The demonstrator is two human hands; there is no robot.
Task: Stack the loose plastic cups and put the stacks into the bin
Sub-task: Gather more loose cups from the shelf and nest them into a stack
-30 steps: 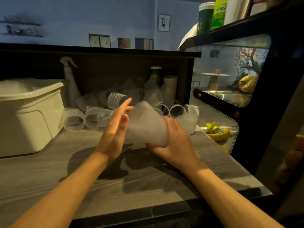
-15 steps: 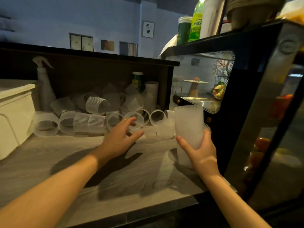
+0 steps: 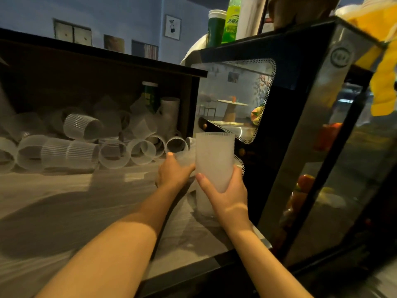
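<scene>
Both hands reach forward — right [image 3: 227,196] gripping upright, left [image 3: 171,173] apparently curled, blurred.

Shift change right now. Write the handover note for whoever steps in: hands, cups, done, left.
Right hand: grips the upright stack of cups, its base near the counter.
Left hand: reaching to a loose cup beside the stack; grip unclear.
Loose cups: many lie on their sides along the back of the counter.
Done: one stack started.
Left: stack the remaining cups and bin the stacks. The bin is out of view.
</scene>
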